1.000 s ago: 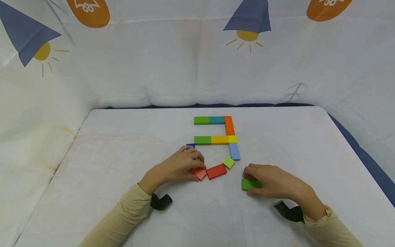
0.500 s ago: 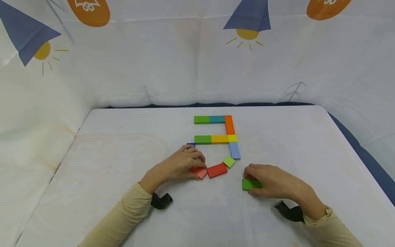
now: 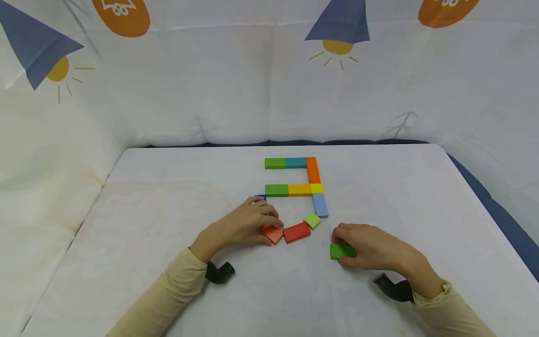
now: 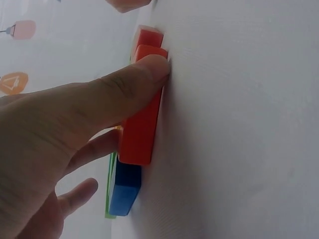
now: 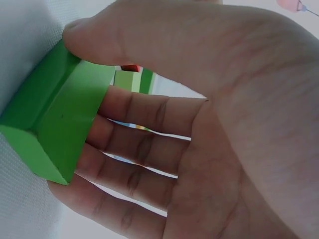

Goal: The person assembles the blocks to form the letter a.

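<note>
In the head view, my left hand pinches a salmon-red block, its thumb along the near side. In the left wrist view the thumb lies on this block's face, with a blue block close beyond its end. A red block lies end to corner with the salmon one, and a tilted lime square block touches its other end. To the right, my right hand holds a green block between thumb and fingers, low at the white tabletop. The right wrist view shows that green block at the fingertips.
Farther back, flat blocks form connected rows: green, teal, orange, green, amber, yellow and light blue. A dark blue block shows partly behind the left hand. A white printed curtain hangs behind the table.
</note>
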Tool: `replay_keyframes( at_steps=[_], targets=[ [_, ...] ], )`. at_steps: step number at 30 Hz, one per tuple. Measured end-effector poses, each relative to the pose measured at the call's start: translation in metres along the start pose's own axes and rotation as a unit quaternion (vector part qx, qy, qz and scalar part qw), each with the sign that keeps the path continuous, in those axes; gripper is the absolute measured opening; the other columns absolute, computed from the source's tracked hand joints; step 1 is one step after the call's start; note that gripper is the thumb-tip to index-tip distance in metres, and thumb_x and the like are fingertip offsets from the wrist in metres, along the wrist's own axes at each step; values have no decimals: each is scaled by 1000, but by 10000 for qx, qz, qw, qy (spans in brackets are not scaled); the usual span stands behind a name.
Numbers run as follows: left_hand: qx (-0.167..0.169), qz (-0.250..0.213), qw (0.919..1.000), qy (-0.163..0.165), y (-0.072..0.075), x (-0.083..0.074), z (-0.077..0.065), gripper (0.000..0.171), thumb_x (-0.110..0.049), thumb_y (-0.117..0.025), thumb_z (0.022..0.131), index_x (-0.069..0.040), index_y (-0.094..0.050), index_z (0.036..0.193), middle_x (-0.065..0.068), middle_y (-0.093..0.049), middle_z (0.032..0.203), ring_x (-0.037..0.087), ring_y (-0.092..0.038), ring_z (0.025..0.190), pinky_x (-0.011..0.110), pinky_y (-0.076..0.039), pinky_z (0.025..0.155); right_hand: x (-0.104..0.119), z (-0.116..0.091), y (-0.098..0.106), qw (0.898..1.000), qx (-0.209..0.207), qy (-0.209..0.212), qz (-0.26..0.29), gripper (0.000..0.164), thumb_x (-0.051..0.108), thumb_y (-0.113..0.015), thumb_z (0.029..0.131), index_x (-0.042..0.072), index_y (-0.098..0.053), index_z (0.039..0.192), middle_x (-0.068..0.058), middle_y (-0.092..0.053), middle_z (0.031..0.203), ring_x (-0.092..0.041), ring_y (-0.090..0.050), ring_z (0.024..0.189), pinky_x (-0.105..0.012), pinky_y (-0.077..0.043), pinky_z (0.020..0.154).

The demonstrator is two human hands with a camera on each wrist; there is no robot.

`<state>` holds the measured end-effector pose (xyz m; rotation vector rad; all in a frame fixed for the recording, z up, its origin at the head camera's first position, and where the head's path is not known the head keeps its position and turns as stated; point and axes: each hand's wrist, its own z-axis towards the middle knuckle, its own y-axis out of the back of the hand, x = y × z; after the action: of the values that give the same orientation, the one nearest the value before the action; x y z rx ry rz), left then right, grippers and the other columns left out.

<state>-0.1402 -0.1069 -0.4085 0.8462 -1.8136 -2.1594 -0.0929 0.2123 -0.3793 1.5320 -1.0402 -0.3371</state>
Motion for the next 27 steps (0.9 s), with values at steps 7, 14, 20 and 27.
replay_keyframes(
  at_steps=[7, 14, 20, 27],
  targets=[
    [-34, 19, 10000, 81, 3, 7, -4, 43, -39, -77, 77, -23, -67, 115, -5, -62, 113, 16, -51, 113, 43, -32, 109, -1, -1, -2, 10000, -31, 0, 34, 27, 25, -74, 78, 20, -59, 100, 15, -52, 87, -1, -46, 74, -21, -46, 67],
    [-122, -1, 9998, 135, 8, 13, -6, 41, -38, -77, 77, -22, -68, 113, -4, -61, 115, 18, -49, 116, 42, -32, 109, 0, -1, -1, 9998, 40, -123, 169, 42, 26, -73, 79, 20, -55, 116, 14, -56, 90, -2, -48, 77, -24, -48, 71],
    [-196, -48, 9998, 77, 9, 16, -7, 36, -35, -77, 78, -21, -70, 110, -2, -60, 112, 19, -49, 113, 43, -32, 109, 2, 1, -2, 9987, 268, -327, 282, 80, 30, -72, 81, 31, -28, 148, 6, -63, 112, -9, -56, 93, -41, -52, 85],
    [-225, -128, 9997, 25, 7, 18, -8, 34, -32, -78, 77, -21, -70, 108, -1, -60, 111, 18, -50, 109, 43, -33, 109, 3, 3, -3, 9990, 225, -324, 227, 79, 28, -70, 82, 32, -28, 148, -7, -59, 128, -30, -58, 114, -52, -49, 91]
  ],
)
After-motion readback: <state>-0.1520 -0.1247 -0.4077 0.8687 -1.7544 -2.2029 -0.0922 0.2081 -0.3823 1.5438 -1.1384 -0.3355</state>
